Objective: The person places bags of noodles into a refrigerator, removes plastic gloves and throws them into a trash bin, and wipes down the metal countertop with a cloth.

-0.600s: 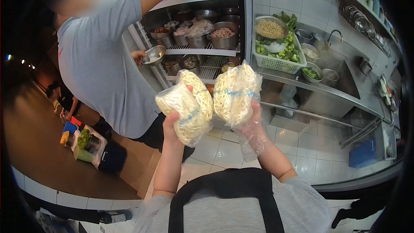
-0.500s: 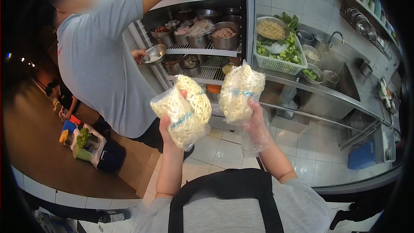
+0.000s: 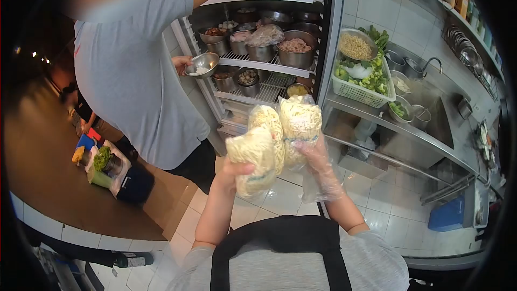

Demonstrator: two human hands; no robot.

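My left hand point(image 3: 237, 170) is closed around clear plastic bags of pale noodles point(image 3: 252, 156), its thumb pressed across the front one. A second noodle bundle point(image 3: 267, 121) stands just behind, touching it. My right hand point(image 3: 314, 157) grips another bag of noodles point(image 3: 300, 121), whose loose plastic end hangs down over my wrist. The bags in both hands are held up side by side, nearly touching, in front of the open fridge. Most fingers are hidden behind the bags.
A co-worker in a grey shirt point(image 3: 129, 86) stands at my left, holding a metal bowl point(image 3: 202, 66) by the fridge. Metal pots point(image 3: 295, 56) crowd the fridge shelves. Rightward is a steel sink counter point(image 3: 458, 145) with a vegetable basket point(image 3: 358, 90) and a bowl of bean sprouts point(image 3: 355, 46).
Both hands have come closer together, the left moving right with its noodle bags until they nearly meet the right one. The view has shifted slightly.
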